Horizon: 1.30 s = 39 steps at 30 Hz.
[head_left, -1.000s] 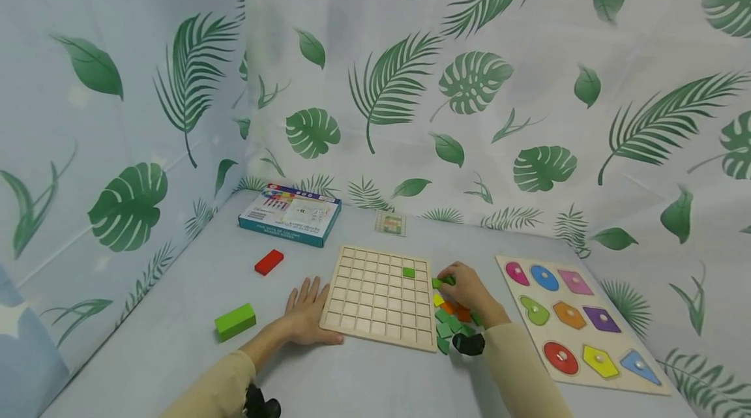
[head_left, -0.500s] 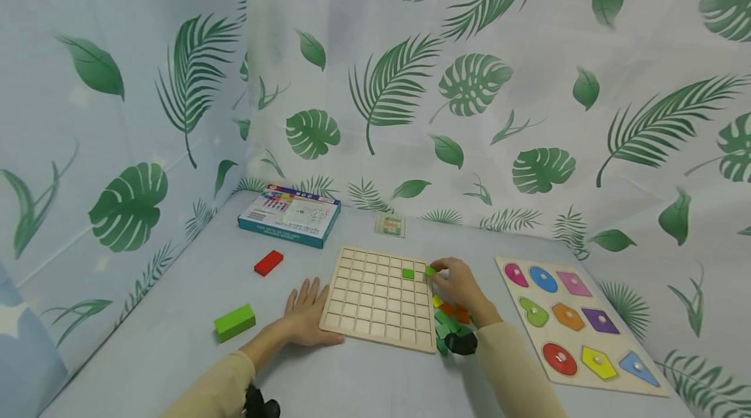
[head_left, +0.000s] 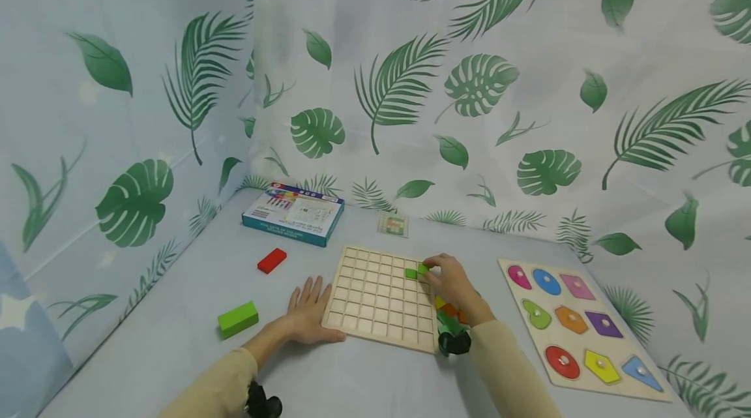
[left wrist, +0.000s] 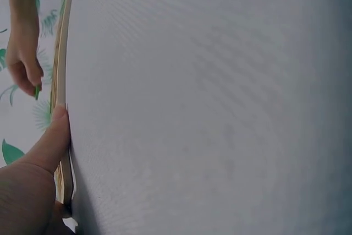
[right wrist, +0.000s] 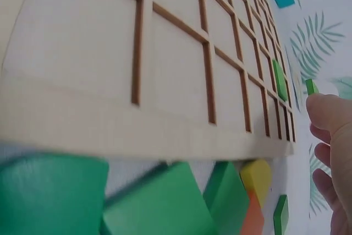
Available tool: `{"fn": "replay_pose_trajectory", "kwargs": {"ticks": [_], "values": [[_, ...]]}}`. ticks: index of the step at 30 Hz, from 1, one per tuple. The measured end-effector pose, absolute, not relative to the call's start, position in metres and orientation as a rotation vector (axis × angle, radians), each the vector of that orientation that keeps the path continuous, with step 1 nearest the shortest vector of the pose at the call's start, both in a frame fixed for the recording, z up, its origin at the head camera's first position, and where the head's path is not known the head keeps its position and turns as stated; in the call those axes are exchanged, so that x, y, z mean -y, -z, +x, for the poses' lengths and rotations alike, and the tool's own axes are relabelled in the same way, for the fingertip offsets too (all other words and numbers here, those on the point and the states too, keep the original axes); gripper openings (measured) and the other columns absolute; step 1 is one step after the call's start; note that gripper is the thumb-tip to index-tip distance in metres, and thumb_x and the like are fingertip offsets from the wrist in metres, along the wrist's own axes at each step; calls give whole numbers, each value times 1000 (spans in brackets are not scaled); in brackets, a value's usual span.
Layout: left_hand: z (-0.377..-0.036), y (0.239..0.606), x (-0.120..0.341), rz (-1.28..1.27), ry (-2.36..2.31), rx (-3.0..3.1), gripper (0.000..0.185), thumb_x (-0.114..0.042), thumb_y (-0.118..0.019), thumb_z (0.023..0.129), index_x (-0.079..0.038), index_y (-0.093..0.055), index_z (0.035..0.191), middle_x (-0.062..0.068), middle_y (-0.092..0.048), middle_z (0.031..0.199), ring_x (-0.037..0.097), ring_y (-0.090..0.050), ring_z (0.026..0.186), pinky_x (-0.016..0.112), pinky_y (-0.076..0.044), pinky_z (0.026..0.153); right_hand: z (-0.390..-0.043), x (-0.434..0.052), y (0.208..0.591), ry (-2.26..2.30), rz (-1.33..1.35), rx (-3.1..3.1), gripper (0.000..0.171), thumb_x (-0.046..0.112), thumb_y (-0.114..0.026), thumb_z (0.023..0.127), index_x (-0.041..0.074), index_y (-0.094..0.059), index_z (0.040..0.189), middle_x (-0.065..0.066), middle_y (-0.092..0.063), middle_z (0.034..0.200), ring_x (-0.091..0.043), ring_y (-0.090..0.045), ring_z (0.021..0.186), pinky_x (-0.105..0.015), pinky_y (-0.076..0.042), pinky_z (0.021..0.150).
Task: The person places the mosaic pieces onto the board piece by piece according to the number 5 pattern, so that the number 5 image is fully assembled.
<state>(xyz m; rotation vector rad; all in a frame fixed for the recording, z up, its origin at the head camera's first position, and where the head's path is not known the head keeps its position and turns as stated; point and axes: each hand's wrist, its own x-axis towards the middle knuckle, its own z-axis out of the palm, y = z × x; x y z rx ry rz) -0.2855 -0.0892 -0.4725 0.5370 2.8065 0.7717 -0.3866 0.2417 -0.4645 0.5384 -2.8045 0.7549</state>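
Note:
A wooden grid board (head_left: 375, 304) lies on the table with one green square tile (head_left: 411, 273) in a cell near its far right corner. My right hand (head_left: 453, 281) pinches another green tile (right wrist: 311, 87) between thumb and fingertips, over the board's far right part. In the right wrist view that tile is held above the board, apart from it. My left hand (head_left: 308, 315) rests beside the board's left edge with fingers spread. In the left wrist view its thumb (left wrist: 52, 141) lies against the board's side.
Loose green, yellow and orange pieces (head_left: 448, 321) lie at the board's right edge, partly behind the right wrist. A knob puzzle (head_left: 581, 327) is farther right. On the left are a green block (head_left: 237, 320), a red block (head_left: 272, 260) and a box (head_left: 293, 212); a pattern card (head_left: 393, 224) lies behind.
My right hand has moved from the loose pieces leftward and away over the board's far right corner, carrying a green tile. The left hand has kept its place by the board.

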Motion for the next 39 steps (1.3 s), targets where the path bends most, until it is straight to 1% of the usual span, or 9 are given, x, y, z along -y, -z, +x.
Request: {"fn": "replay_pose_trajectory", "kwargs": {"ticks": [4,10,17,20,26,35,39], "values": [[-286,472,89,541,-763,-2811,101,-51,-70,78,7,-22,145,30,-8,152,44,2,140,59,-1,108,-391,-235,468,-734,582,2797,21,10,-65,89,3,-66,109,-13,-61,110,-33,-53,107,-47,-45,89],[-286,475,88,542,-752,-2827,101,-51,-70,78,7,-23,145,30,-9,151,44,1,140,59,-2,108,-392,-220,470,-761,616,2785,20,8,-66,88,1,-67,106,-14,-60,106,-34,-54,101,-43,-51,78],[-288,477,90,557,-765,-2843,102,-52,-71,77,8,-23,144,30,-10,151,44,0,139,59,-2,108,-395,-207,472,-724,636,2742,19,8,-68,86,2,-68,104,-12,-61,100,-29,-56,95,-38,-51,74],[-288,477,90,560,-756,-2847,102,-53,-70,77,7,-23,145,30,-10,151,44,0,140,59,-3,108,-397,-204,474,-681,661,2721,18,8,-69,86,2,-68,103,-11,-62,99,-28,-56,93,-38,-51,74],[-289,479,89,561,-745,-2849,102,-54,-70,77,7,-23,145,30,-9,151,44,1,140,59,-3,108,-396,-196,475,-658,654,2755,19,9,-68,87,2,-68,104,-12,-61,103,-30,-55,95,-41,-50,75],[-289,478,90,557,-761,-2839,102,-52,-70,77,7,-22,145,30,-9,152,44,1,140,58,-2,108,-397,-190,473,-595,605,2819,18,12,-67,87,6,-69,105,-11,-59,106,-33,-52,102,-51,-44,85],[-290,479,90,560,-747,-2846,102,-53,-69,78,7,-22,145,29,-8,152,43,1,140,58,-2,108,-396,-190,472,-603,600,2836,19,13,-67,87,6,-69,104,-12,-59,107,-33,-52,102,-52,-43,86]]}}
